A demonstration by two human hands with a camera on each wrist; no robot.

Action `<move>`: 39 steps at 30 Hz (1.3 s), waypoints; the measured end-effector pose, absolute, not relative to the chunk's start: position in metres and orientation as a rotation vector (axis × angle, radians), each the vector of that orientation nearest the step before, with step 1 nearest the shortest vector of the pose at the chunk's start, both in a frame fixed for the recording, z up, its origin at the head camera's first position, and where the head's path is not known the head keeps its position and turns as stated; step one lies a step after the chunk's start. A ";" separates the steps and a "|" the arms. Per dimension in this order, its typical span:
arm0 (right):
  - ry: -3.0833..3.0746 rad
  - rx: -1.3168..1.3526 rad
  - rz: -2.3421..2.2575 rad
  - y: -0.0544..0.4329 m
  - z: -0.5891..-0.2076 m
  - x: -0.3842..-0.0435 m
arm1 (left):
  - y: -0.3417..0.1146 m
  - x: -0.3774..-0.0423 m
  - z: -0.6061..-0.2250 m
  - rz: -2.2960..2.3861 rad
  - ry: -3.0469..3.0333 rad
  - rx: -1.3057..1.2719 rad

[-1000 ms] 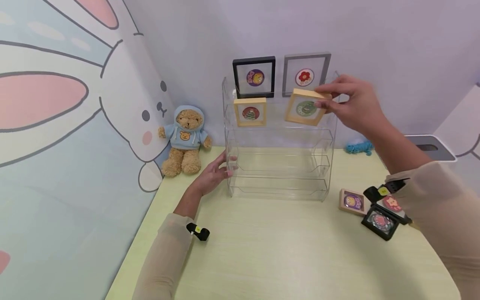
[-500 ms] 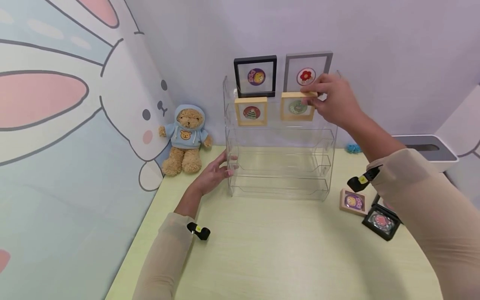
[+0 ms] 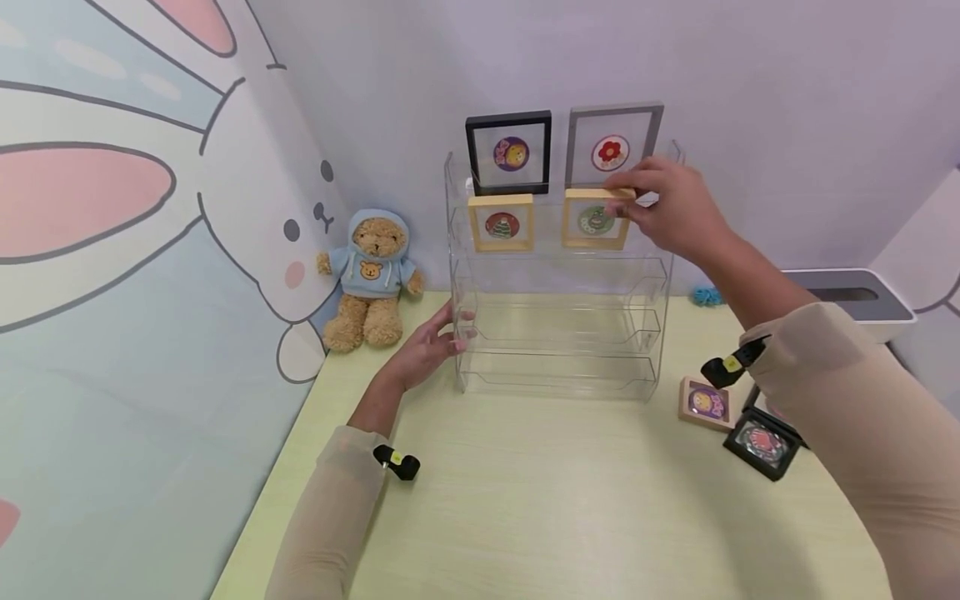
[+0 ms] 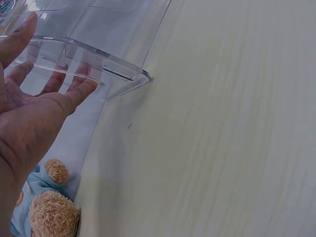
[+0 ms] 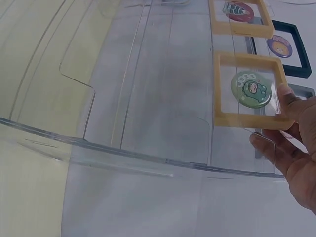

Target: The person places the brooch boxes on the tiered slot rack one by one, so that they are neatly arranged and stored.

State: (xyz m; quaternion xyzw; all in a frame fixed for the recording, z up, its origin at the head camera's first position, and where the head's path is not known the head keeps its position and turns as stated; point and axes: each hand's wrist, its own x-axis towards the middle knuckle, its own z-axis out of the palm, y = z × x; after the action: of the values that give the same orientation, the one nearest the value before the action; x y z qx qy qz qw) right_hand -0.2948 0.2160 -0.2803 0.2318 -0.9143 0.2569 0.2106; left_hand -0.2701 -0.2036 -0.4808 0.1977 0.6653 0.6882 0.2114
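In the head view my right hand (image 3: 675,204) pinches the upper right corner of a small yellow-framed picture (image 3: 596,221) with a green round badge. The frame stands upright in an upper tier of a clear acrylic display rack (image 3: 558,387). The right wrist view has thumb and fingers on either side of that frame (image 5: 249,118). Level with it on the left is another yellow frame (image 3: 501,223) with a tree badge. My left hand (image 3: 423,354) touches the rack's left side panel, fingertips against the plastic (image 4: 121,66) in the left wrist view.
Behind stand a black frame (image 3: 510,154) and a grey frame (image 3: 611,150) on the top tier. A teddy bear (image 3: 372,279) sits left of the rack. On the table's right lie a light wood frame (image 3: 705,402), a black frame (image 3: 763,443) and blue cord (image 3: 707,296).
My right hand has brought the green-badge frame leftward, turned it from tilted to straight, and lowered it slightly over the last half second. The left hand has stayed at the rack.
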 end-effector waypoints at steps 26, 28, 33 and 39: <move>-2.622 0.407 0.762 0.367 -0.341 -0.215 | -0.208 -0.268 -0.481 1.902 1.869 0.547; -2.688 0.351 0.749 0.379 -0.351 -0.207 | -0.209 -0.267 -0.481 1.899 1.874 0.548; -2.792 0.246 0.732 0.411 -0.381 -0.187 | -0.209 -0.266 -0.481 1.894 1.886 0.550; -2.826 0.133 0.754 0.453 -0.426 -0.159 | -0.207 -0.267 -0.481 1.894 1.878 0.552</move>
State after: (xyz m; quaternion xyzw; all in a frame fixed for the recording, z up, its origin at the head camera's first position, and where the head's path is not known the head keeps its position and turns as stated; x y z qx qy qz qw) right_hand -0.1594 0.4534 -0.4257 0.0452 -0.9597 0.2561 0.1064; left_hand -0.2667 -0.2071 -0.4805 0.1983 0.6745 0.6802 0.2076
